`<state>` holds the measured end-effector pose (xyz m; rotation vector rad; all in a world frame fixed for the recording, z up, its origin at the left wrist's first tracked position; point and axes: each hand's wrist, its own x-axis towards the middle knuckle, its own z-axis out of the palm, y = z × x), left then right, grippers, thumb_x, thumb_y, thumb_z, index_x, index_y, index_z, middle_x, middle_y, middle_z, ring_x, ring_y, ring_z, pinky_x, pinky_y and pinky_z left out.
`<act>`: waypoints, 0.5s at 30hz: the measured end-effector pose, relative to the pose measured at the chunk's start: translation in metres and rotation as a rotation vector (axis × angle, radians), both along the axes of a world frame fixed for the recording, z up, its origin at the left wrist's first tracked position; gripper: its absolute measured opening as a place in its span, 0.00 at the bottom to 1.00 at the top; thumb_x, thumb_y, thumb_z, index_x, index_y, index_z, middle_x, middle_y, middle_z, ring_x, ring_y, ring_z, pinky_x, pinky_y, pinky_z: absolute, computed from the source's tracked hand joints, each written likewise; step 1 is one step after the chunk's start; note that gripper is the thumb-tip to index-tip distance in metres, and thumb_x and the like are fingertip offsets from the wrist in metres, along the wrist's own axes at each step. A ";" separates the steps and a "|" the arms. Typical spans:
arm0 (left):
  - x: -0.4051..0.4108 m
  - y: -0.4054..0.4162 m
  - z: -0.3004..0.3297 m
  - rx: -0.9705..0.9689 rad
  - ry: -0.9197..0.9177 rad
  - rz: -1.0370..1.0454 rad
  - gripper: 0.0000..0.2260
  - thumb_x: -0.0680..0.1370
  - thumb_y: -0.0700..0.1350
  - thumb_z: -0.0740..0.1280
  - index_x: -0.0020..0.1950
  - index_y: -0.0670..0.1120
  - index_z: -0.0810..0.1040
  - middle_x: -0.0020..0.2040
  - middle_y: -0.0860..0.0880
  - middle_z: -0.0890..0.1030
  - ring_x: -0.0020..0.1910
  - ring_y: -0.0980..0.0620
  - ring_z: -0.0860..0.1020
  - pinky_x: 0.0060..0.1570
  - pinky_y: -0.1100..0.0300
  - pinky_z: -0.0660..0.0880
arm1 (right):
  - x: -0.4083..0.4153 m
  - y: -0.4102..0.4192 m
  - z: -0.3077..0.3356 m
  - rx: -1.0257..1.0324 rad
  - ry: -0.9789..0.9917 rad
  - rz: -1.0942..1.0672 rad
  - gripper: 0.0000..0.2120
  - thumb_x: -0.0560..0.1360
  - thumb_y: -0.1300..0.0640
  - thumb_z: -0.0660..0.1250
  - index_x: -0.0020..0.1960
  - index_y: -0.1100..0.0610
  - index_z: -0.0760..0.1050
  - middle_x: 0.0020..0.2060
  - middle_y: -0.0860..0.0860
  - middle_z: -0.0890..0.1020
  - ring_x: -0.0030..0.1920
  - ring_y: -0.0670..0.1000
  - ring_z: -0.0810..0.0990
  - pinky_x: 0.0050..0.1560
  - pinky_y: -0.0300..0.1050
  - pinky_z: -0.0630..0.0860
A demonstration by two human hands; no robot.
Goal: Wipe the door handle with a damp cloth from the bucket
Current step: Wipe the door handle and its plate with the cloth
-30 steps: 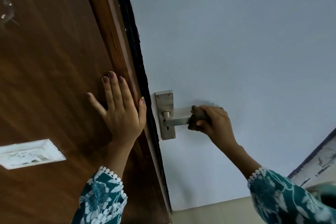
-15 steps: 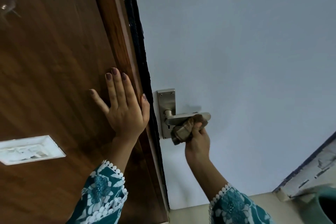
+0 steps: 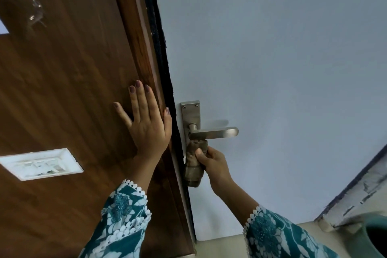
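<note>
A brushed-metal lever handle (image 3: 215, 133) sticks out from its tall backplate (image 3: 190, 115) on the pale blue door. My right hand (image 3: 211, 163) is shut on a bunched brown cloth (image 3: 193, 163), pressed against the lower part of the backplate just under the lever's base. The lever itself is bare. My left hand (image 3: 146, 123) lies flat, fingers spread, on the brown wooden panel (image 3: 62, 90) beside the door's edge. The teal bucket (image 3: 374, 236) shows only as a rim at the bottom right corner.
A white switch plate (image 3: 41, 163) is set in the wooden panel at the left. A black strip (image 3: 159, 48) runs between panel and door. A dark-edged chipped white skirting (image 3: 356, 192) and beige floor (image 3: 219, 247) lie at the lower right.
My right hand slid the cloth off the lever's end, passed under the lever, and now holds it lower against the backplate. The left hand stayed flat on the wood.
</note>
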<state>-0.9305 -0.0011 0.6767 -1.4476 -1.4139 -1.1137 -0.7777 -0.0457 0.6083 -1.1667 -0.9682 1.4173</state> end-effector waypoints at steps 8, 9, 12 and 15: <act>0.096 -0.073 -0.031 -0.706 -0.266 -1.072 0.28 0.80 0.49 0.56 0.78 0.47 0.50 0.78 0.55 0.53 0.76 0.56 0.54 0.73 0.58 0.56 | 0.104 -0.033 0.031 -0.066 0.323 0.033 0.14 0.80 0.56 0.55 0.57 0.62 0.75 0.40 0.58 0.84 0.39 0.59 0.84 0.41 0.50 0.80; 0.111 -0.075 -0.028 -0.841 -0.426 -1.159 0.27 0.80 0.53 0.55 0.77 0.51 0.52 0.76 0.60 0.56 0.75 0.61 0.56 0.72 0.63 0.57 | 0.115 -0.037 0.041 -0.052 0.343 0.044 0.13 0.79 0.57 0.56 0.57 0.61 0.76 0.39 0.56 0.84 0.38 0.57 0.84 0.40 0.49 0.80; 0.154 -0.074 -0.006 -1.158 -0.994 -1.273 0.22 0.76 0.60 0.60 0.70 0.60 0.65 0.65 0.63 0.73 0.68 0.60 0.69 0.64 0.61 0.68 | 0.147 -0.041 0.062 -0.028 0.346 0.027 0.11 0.71 0.60 0.63 0.48 0.61 0.81 0.39 0.57 0.84 0.39 0.55 0.84 0.42 0.48 0.81; 0.188 -0.072 0.011 -1.398 -1.100 -1.348 0.16 0.76 0.53 0.66 0.61 0.48 0.78 0.53 0.49 0.84 0.54 0.51 0.81 0.48 0.58 0.77 | 0.176 -0.044 0.071 -0.074 0.237 -0.088 0.12 0.72 0.59 0.66 0.52 0.65 0.80 0.46 0.61 0.82 0.49 0.60 0.81 0.58 0.59 0.76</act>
